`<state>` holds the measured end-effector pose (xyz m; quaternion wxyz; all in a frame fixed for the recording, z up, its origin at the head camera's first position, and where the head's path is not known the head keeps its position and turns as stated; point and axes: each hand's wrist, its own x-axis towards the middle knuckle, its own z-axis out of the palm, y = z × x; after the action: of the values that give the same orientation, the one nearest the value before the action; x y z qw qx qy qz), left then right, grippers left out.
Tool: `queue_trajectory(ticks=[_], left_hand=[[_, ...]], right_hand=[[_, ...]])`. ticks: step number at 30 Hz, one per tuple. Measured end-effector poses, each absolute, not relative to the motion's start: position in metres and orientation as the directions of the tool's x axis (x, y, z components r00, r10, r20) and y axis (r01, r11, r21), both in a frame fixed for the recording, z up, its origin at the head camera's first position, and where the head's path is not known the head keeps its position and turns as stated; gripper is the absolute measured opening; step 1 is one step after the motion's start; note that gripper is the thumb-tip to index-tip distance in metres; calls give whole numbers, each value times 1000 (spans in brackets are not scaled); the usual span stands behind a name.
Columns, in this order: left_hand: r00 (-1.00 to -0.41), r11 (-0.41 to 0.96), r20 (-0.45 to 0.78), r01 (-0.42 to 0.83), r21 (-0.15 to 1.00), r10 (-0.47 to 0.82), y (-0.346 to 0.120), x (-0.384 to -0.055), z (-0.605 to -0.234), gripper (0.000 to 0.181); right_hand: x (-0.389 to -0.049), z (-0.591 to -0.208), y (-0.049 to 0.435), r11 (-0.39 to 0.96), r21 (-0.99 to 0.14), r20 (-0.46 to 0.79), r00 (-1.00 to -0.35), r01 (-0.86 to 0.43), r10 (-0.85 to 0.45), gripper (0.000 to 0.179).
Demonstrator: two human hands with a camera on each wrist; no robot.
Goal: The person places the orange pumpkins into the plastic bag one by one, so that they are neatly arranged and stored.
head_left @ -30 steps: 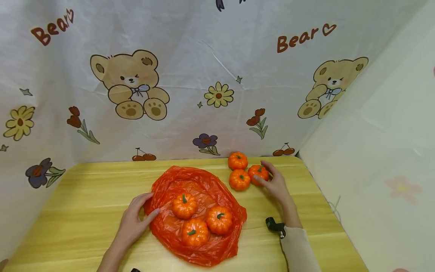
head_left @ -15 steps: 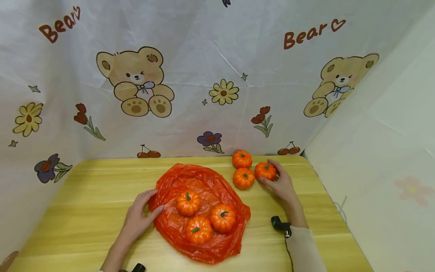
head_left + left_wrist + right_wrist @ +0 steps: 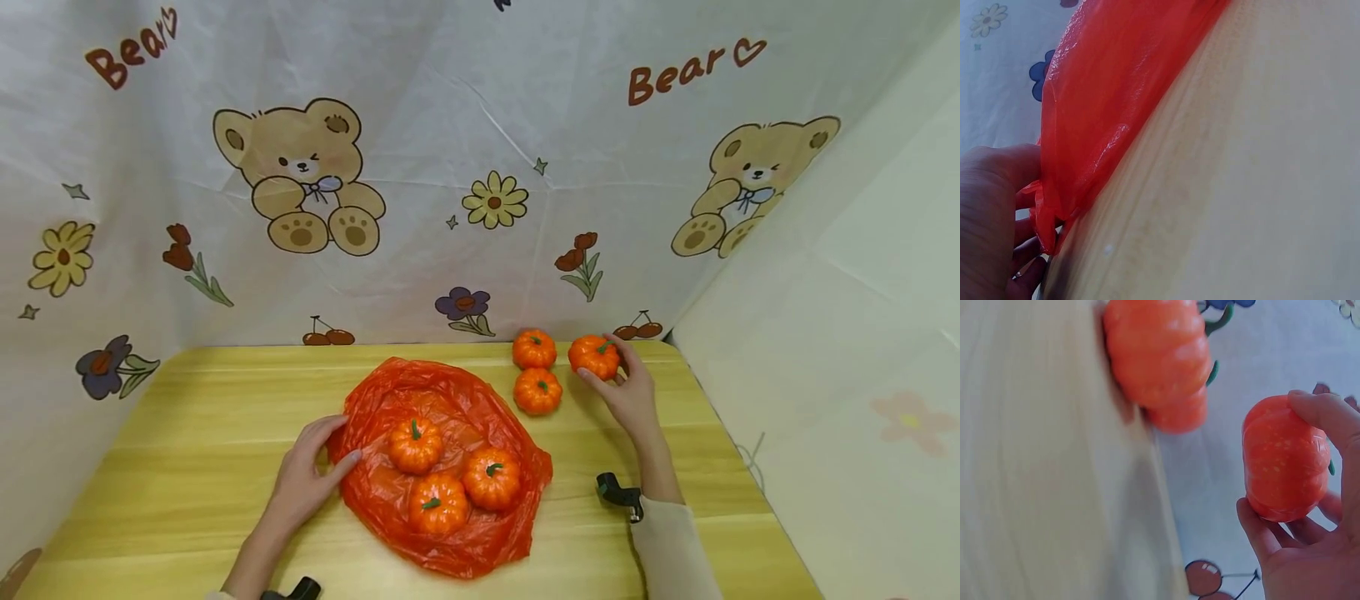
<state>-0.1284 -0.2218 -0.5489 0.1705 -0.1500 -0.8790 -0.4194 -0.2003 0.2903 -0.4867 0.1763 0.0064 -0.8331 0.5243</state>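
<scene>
My right hand (image 3: 632, 392) grips a small orange toy pumpkin (image 3: 592, 357) with a green stem. In the right wrist view, the held pumpkin (image 3: 1286, 459) sits between thumb and curled fingers, raised off the table. My left hand (image 3: 303, 473) holds the left edge of a spread red plastic bag (image 3: 360, 492). The left wrist view shows the bag's crumpled edge (image 3: 1047, 219) between thumb and fingers. Inside the bag lie three more toy pumpkins (image 3: 491, 479), close together.
Two loose pumpkins (image 3: 537, 392) stand one behind the other, left of the right hand near the table's back edge. The wooden table (image 3: 187, 467) meets a white cloth backdrop (image 3: 420, 275) printed with bears and flowers. A pale wall (image 3: 840, 350) rises at the right.
My right hand has closed around the rightmost pumpkin and lifted it, away from the two beside it. The left hand stays at the bag's edge. The head view has shifted slightly.
</scene>
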Motion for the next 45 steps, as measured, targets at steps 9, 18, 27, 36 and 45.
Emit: queue_trajectory(ticks=[9, 18, 27, 36, 45], left_hand=[[-890, 615, 439, 415, 670, 122, -224, -131, -551, 56], [-902, 614, 415, 397, 682, 122, -224, -130, -552, 55], [-910, 613, 395, 383, 691, 122, -224, -129, -552, 55], [-908, 611, 401, 385, 692, 117, -224, -129, -552, 55], [-913, 617, 390, 374, 693, 115, -225, -130, -554, 56]], right_hand=[[-196, -466, 255, 488, -837, 324, -943, -249, 74, 75], [-175, -433, 208, 451, -833, 331, -942, -320, -56, 75], [-181, -460, 186, 407, -820, 349, -915, -403, -202, 77], [-173, -467, 161, 399, -807, 302, -884, -436, -357, 78], [-170, -476, 145, 486, -750, 239, -869, -449, -434, 81]])
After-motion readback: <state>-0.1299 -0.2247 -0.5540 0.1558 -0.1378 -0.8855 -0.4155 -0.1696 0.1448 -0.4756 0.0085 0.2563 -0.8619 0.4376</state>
